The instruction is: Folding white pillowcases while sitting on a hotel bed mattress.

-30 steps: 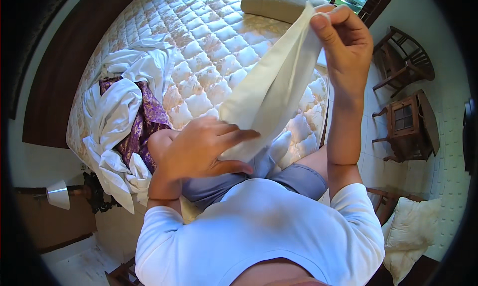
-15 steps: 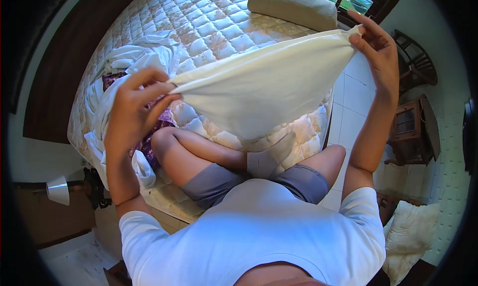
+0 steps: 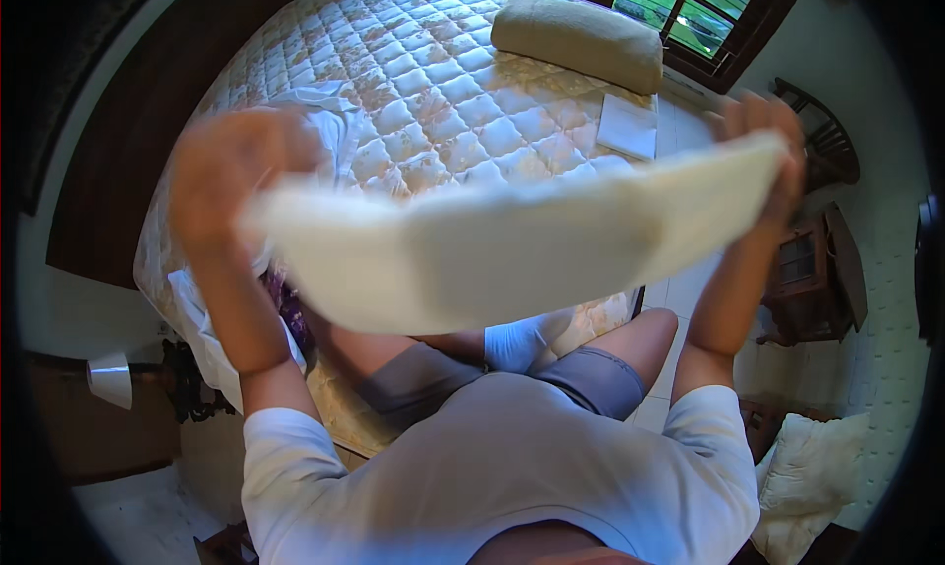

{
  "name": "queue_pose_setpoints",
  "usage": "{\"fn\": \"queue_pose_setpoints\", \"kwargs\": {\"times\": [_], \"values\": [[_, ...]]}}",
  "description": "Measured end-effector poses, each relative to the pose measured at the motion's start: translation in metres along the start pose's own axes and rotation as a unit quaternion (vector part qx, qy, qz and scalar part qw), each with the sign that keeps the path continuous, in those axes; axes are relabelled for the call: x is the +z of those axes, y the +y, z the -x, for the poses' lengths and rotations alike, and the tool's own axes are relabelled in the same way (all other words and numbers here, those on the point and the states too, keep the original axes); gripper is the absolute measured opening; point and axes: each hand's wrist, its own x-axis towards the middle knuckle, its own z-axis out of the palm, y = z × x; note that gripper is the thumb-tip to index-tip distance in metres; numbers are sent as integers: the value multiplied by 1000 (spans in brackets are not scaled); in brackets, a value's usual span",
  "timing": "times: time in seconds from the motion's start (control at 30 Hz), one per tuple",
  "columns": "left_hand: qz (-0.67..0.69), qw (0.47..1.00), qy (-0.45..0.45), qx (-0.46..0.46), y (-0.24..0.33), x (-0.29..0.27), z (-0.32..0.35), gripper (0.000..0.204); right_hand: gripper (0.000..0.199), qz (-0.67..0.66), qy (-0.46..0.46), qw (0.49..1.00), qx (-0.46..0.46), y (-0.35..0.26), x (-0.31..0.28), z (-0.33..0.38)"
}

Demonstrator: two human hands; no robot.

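A cream cloth (image 3: 532,255) is stretched in the air between my two hands, above my crossed legs and the near part of the bed. Its kind does not show, and motion blurs its edges. My left hand (image 3: 236,166) is closed on the left end of the cloth. At the other end, my right hand (image 3: 773,147) grips the upper right corner, with blurred fingers. Beneath lies a quilted, pale floral mattress (image 3: 423,102). Rumpled white fabric (image 3: 340,122) lies on the bed by my left hand, with a purple patterned cloth (image 3: 285,304) beside my left forearm.
At the bed's far side lie a beige rolled bundle (image 3: 581,43) and a flat, folded white piece (image 3: 627,127). A dark wooden chair (image 3: 827,137) and a small wooden cabinet (image 3: 802,270) stand to the right. A lamp (image 3: 110,380) is at left.
Both hands have swung the cloth downward and nearer to me, and it now billows broader. My right hand has dropped lower. The folded white piece on the bed has come into view.
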Motion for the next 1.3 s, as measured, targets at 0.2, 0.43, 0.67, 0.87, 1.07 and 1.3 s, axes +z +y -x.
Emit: {"fn": "queue_pose_setpoints", "kwargs": {"times": [0.2, 0.43, 0.67, 0.87, 1.07, 1.3], "values": [[-303, 911, -251, -122, -172, -22, -68, 18, 34, 427, 42, 886, 173, 153, -55, -62], [-422, 902, -9, 94, -171, -15, -86, 16, 31, 482, 131, 866, 36, 147, -77, -88], [-265, 964, -9, -23, -202, 35, 17, 8, 10, 516, 94, 842, 127, 159, -73, 49], [-238, 952, -78, -178, -277, 200, 137, 39, 12, 520, 44, 817, 246, 208, -66, 169], [-382, 895, 3, -229, -340, 281, 161, 46, 12, 545, 93, 796, 247, 203, -70, 205], [-462, 862, -168, -126, -383, 241, 139, 20, 14, 566, 117, 777, 250, 188, -77, 209]]}}
